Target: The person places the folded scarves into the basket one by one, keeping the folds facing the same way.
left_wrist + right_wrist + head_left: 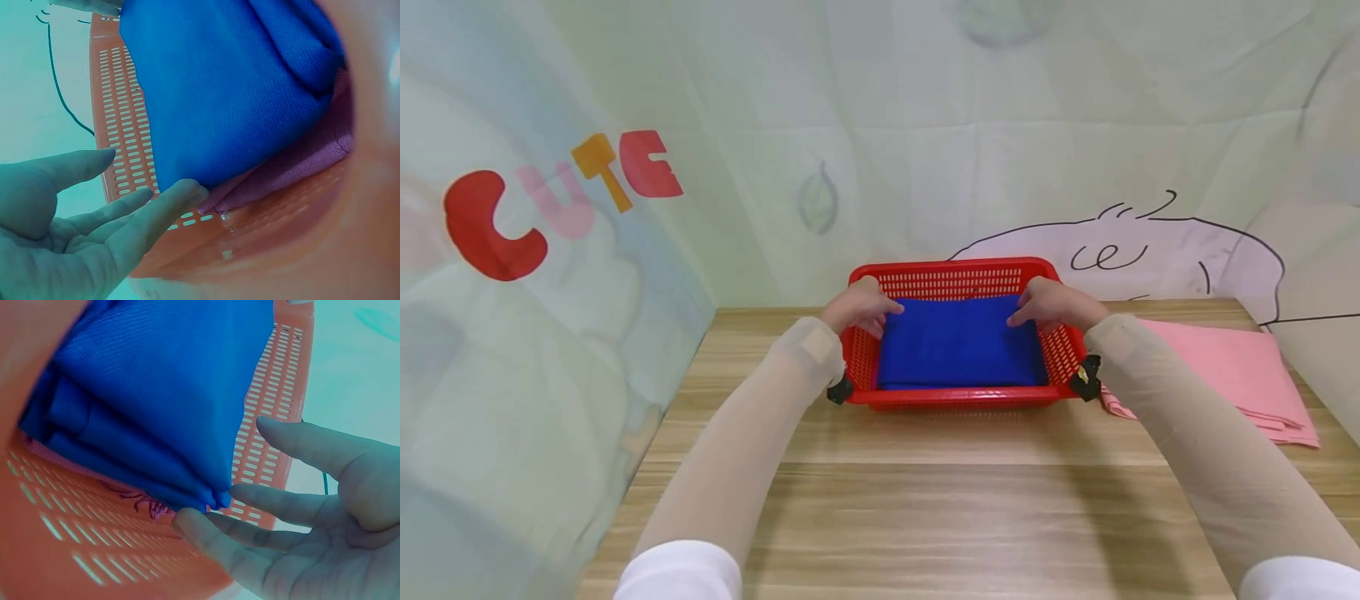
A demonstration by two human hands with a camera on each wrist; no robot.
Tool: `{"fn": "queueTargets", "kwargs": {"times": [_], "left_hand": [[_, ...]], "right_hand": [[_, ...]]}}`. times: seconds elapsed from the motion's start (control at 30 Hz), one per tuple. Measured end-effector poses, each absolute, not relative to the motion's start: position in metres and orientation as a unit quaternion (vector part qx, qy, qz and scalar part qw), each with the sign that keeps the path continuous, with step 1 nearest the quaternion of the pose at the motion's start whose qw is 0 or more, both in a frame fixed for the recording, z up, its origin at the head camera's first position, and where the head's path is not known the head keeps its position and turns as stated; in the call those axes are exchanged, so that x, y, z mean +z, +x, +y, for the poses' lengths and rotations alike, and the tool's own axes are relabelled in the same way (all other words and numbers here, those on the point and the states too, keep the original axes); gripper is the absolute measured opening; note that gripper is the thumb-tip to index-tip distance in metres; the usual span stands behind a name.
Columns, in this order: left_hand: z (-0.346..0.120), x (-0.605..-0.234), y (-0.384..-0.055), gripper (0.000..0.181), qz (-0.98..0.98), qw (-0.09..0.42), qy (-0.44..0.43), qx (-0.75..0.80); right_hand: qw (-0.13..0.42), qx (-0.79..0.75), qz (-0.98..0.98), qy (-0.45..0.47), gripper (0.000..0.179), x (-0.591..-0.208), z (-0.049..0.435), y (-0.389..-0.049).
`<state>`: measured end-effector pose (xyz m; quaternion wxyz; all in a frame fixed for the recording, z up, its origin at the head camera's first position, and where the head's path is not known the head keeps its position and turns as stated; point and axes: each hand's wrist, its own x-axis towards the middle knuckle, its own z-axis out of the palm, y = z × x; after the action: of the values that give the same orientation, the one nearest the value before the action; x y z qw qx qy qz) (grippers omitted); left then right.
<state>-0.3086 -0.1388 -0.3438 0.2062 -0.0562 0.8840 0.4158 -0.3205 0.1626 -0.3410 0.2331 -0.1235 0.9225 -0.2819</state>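
A folded blue cloth (962, 342) lies inside a red plastic basket (962, 395) with slotted walls. Beneath it, a pinkish cloth (281, 175) shows along the side, with loose threads visible in the right wrist view. My left hand (863, 307) reaches over the basket's left rim; its fingertips are right at the corner of the blue cloth, thumb held apart. Over the opposite rim comes my right hand (1047, 303), its fingers (275, 503) at the cloth's other far corner and its thumb spread away. Neither hand has closed round the fabric.
A folded pink cloth (1232, 367) lies on the wooden table (925, 500) to the right of the basket, partly behind my right forearm. A printed curtain (887, 150) hangs behind the table and along its left side.
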Motion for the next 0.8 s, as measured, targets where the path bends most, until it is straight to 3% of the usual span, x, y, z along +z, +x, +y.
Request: {"fn": "queueTargets", "kwargs": {"times": [0.8], "left_hand": [[-0.152, -0.329, -0.297, 0.041, 0.856, 0.217, -0.02, 0.468]], "right_hand": [[0.169, -0.35, 0.907, -0.166, 0.04, -0.328, 0.185, -0.304]]}}
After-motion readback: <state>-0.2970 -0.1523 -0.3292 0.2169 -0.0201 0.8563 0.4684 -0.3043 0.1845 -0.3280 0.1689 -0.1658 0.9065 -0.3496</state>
